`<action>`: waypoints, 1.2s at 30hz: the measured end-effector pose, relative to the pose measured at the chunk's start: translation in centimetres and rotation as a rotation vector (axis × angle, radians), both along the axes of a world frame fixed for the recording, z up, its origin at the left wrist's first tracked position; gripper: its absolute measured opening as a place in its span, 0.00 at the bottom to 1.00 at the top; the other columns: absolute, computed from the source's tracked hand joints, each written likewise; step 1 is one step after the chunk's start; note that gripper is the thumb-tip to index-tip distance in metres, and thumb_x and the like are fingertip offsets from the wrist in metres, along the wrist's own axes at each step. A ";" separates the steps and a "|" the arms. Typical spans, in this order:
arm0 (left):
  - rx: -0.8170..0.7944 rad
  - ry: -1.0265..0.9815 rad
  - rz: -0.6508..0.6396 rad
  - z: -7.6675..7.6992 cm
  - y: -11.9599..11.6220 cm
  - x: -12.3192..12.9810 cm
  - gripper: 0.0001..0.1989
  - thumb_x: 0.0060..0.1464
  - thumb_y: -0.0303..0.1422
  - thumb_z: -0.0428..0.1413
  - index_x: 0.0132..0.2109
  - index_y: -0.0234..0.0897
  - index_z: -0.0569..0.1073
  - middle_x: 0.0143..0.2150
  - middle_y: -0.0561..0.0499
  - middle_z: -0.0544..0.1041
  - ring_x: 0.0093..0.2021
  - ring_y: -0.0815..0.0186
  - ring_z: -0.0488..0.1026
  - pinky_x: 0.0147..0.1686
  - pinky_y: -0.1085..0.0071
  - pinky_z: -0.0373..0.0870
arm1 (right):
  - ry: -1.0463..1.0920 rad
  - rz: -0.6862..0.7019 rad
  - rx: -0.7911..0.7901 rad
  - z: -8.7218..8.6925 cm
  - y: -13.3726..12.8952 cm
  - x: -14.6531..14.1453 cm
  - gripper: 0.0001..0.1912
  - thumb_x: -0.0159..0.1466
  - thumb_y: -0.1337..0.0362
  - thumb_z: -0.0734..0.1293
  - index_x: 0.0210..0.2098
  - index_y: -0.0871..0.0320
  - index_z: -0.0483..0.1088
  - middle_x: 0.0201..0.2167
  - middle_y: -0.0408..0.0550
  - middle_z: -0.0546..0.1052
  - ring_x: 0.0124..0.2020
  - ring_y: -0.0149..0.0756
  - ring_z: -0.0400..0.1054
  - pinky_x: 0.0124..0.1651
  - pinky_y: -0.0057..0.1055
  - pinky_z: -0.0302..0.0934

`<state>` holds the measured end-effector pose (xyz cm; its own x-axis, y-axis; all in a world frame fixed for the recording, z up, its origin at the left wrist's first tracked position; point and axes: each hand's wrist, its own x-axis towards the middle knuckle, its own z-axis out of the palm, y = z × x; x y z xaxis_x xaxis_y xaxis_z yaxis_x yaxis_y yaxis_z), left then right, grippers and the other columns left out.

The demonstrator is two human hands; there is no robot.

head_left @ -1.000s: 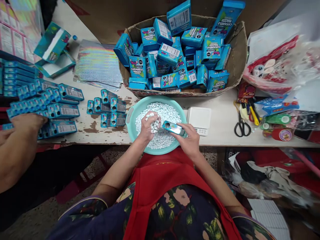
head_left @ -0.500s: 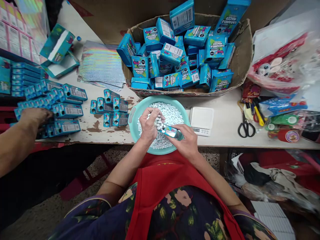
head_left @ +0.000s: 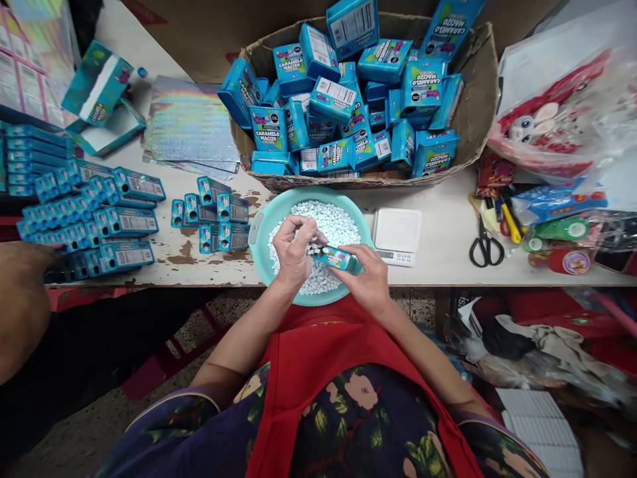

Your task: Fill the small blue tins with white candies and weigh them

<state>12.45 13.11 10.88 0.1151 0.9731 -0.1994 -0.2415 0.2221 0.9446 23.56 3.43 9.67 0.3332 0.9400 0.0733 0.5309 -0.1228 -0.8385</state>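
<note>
Over a turquoise basin [head_left: 259, 262] of small white candies [head_left: 343, 216], my right hand [head_left: 368, 275] grips a small blue candy box [head_left: 336, 257] by its right end. The box lies tilted, its open end pointing left. My left hand [head_left: 293, 252] is curled closed at that end, with a few white candies [head_left: 314, 248] showing between the fingers and the box opening. The palm's contents are mostly hidden.
Behind the basin stands a cardboard carton [head_left: 485, 86] piled with blue boxes. A white scale [head_left: 397, 229] sits to the right, then black-handled scissors [head_left: 481, 249]. Stacked small boxes [head_left: 130, 221] fill the left, where a co-worker's arm [head_left: 22, 302] reaches in.
Fewer candies show at my left fingers, which have closed more beside the box opening. The co-worker's arm has drawn back left, and the whole view has shifted slightly.
</note>
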 end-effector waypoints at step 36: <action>-0.054 0.129 -0.038 -3.1 2.6 -2.2 0.12 0.53 0.39 0.58 0.29 0.36 0.68 0.22 0.55 0.69 0.18 0.75 0.64 0.18 0.78 0.58 | 0.741 -0.155 -0.066 -3.2 -0.8 1.2 0.22 0.47 0.61 0.78 0.41 0.52 0.74 0.42 0.45 0.75 0.46 0.38 0.71 0.52 0.36 0.66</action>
<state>10.21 15.68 7.82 0.1216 0.9559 -0.2672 -0.1094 0.2805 0.9536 24.77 2.61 6.46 0.4019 0.8732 -0.2756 -0.1953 -0.2123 -0.9575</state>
